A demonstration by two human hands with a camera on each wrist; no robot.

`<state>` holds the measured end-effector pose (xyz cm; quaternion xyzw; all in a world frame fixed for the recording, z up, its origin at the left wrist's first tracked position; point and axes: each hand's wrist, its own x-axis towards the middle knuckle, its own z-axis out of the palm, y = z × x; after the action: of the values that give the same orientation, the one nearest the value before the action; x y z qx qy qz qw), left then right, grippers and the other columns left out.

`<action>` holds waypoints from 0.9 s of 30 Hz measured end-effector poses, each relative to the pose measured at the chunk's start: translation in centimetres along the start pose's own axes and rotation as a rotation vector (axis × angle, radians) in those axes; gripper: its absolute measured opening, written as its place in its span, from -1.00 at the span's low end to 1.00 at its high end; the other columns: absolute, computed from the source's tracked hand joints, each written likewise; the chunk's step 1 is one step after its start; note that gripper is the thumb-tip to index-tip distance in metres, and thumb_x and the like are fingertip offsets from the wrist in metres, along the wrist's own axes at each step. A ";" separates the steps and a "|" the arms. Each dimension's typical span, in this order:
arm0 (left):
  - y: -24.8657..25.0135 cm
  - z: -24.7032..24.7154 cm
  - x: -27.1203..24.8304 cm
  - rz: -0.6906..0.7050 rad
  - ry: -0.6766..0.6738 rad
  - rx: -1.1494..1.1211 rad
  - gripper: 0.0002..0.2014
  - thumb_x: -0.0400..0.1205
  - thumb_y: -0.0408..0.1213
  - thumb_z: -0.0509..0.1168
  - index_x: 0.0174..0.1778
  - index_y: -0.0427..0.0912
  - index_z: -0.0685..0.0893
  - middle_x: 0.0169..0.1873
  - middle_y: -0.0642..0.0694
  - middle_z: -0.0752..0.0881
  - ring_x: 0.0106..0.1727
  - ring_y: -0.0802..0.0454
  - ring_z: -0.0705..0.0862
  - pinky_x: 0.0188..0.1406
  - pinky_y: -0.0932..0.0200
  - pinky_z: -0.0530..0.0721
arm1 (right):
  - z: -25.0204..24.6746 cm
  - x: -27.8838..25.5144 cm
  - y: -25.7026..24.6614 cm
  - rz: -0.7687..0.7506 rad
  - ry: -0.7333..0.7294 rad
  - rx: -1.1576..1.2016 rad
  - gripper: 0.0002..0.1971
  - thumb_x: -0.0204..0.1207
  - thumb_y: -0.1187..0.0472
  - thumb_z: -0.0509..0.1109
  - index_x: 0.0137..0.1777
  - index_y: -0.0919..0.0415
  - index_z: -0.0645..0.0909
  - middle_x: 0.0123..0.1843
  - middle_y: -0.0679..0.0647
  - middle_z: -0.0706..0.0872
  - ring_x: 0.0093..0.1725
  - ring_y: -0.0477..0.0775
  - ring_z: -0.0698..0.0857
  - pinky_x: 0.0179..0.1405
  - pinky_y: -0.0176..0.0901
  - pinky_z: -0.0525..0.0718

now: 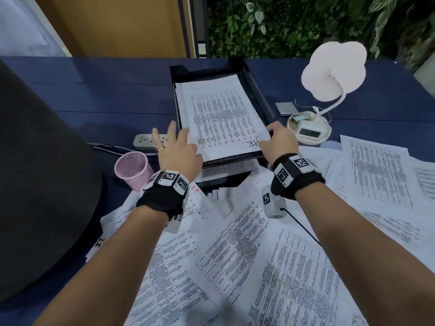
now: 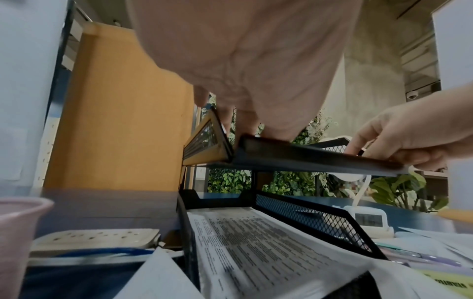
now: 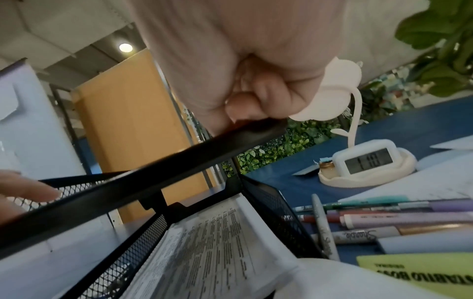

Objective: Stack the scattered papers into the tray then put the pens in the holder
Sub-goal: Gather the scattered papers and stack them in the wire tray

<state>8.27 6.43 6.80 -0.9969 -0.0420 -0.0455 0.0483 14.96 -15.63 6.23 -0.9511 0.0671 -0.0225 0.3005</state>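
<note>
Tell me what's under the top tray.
Under the top tray sits a lower mesh tray holding printed papers, their front edge curling over its front. The top tray covers the lower one in the head view, so its far end is hidden there.

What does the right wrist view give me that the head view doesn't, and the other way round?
Only the right wrist view shows the pens lying beside the tray's lower tier, and that tier's papers. Only the head view shows the pink holder, the top stack and the scattered papers on the desk. Both show the black tray, the lamp clock, the right hand gripping the top tier's front corner, and the left hand.
</note>
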 end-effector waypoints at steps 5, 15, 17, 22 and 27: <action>-0.5 0.9 0.0 0.035 -0.061 -0.050 -0.63 0.71 -0.06 -0.02 0.18 -0.04 0.67 0.31 0.06 0.59 0.66 -0.15 0.05 0.47 -0.49 -0.26 | -0.1 -0.8 -0.4 -0.071 -0.024 -0.145 -0.74 0.52 0.31 0.22 0.08 0.27 0.71 0.09 0.23 0.73 0.12 0.26 0.66 -0.05 -0.13 0.58; 0.1 2.5 -5.1 0.052 -0.090 -0.330 -0.56 0.71 -0.06 0.09 0.53 0.01 0.34 0.57 0.00 0.29 0.63 -0.13 0.15 0.58 -0.31 -0.11 | -0.1 -7.5 3.8 -0.043 0.068 0.203 -0.82 0.54 0.29 0.28 0.06 0.28 0.68 -0.20 0.10 0.62 -0.18 0.11 0.58 -0.15 -0.19 0.52; 0.8 2.9 -6.5 0.041 -0.074 -0.349 -0.45 0.67 -0.09 0.16 0.60 -0.02 0.22 0.62 -0.06 0.22 0.64 -0.18 0.10 0.58 -0.29 -0.11 | 0.6 -8.8 6.0 0.034 -0.040 0.156 -0.81 0.55 0.27 0.28 0.09 0.24 0.66 -0.12 0.14 0.65 -0.11 0.20 0.64 -0.12 -0.18 0.55; 3.1 3.6 -9.6 0.107 0.025 -0.304 -0.45 0.63 -0.13 0.24 0.56 -0.02 0.31 0.63 -0.12 0.18 0.66 -0.23 0.02 0.57 -0.27 -0.10 | 1.6 -12.1 11.3 0.182 -0.311 -0.089 -0.69 0.56 0.20 0.29 0.28 0.14 0.60 0.31 0.21 0.61 0.26 0.25 0.60 0.25 -0.02 0.58; 4.7 5.3 -11.6 0.193 -0.244 -0.371 -0.49 0.65 -0.14 0.22 0.54 -0.07 0.32 0.55 -0.13 0.30 0.54 -0.14 0.29 0.51 -0.15 0.27 | 0.9 -14.0 14.4 0.302 -0.370 -0.332 -0.49 0.47 0.00 0.39 0.43 -0.04 0.40 0.40 0.11 0.47 0.40 0.24 0.42 0.36 0.25 0.47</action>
<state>-2.39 1.34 0.04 -0.9862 0.0570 0.0733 -0.1369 -0.49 -24.81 -2.81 -0.9545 0.1546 0.2075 0.1480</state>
